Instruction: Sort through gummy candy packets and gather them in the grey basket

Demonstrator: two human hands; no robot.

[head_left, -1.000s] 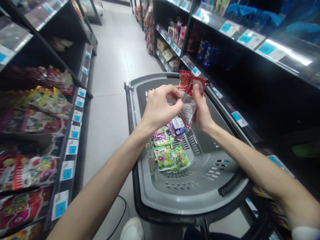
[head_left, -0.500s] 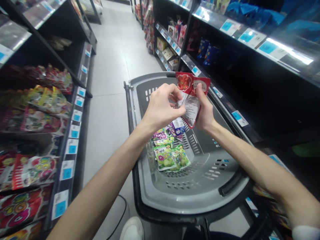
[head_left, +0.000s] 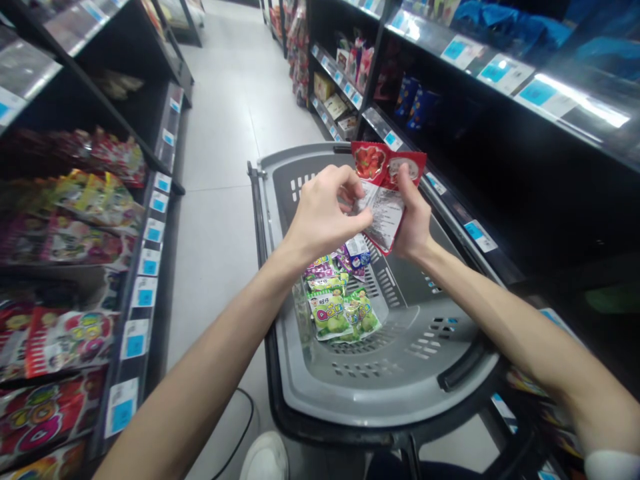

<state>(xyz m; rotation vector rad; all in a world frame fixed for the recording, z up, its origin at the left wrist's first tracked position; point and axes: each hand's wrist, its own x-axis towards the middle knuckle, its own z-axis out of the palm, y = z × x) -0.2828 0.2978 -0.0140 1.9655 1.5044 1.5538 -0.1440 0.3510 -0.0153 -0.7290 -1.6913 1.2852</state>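
A small red packet [head_left: 384,200] is held upright in the air above the far end of a grey basket [head_left: 300,393], pinched at its left edge by the left hand [head_left: 323,213] and gripped along its right side by the right hand [head_left: 414,220]. A strawberry picture is shown on its red top flap, and a white panel of fine print is seen below, slightly creased

Print on red packet [head_left: 384,215] — illegible; white shoe [head_left: 265,460] — half off-frame
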